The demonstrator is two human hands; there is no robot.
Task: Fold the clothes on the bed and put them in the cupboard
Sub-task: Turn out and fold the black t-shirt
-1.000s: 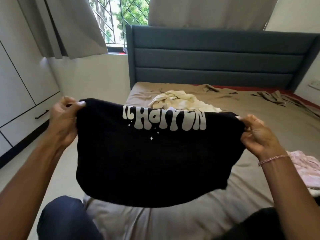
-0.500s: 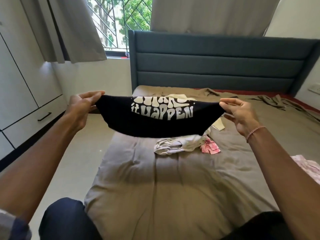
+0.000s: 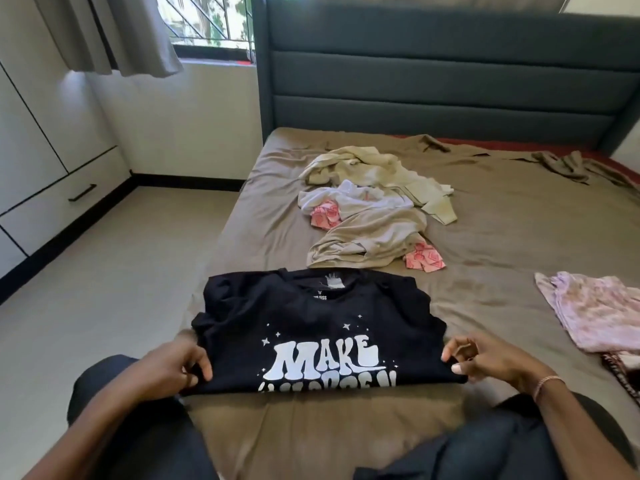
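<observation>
At the far left, we note the cupboard point(image 3: 52, 188), doors and drawer closed, well apart from the work. Our left hand point(image 3: 180, 365) has its fingers point(image 3: 202, 370) curled, pinching the near left corner of the black T-shirt point(image 3: 311, 317). That shirt lies print-up on the bed point(image 3: 519, 237), collar away from us, its near edge apparently turned under. Beyond it sits an unfolded pile of pale clothes point(image 3: 367, 209). Our right hand point(image 3: 491, 362) pinches the near right corner likewise. Further right lies a pink garment point(image 3: 595, 310). We judge the folding step under way; next, the sides need turning inward, edges kept square.
</observation>
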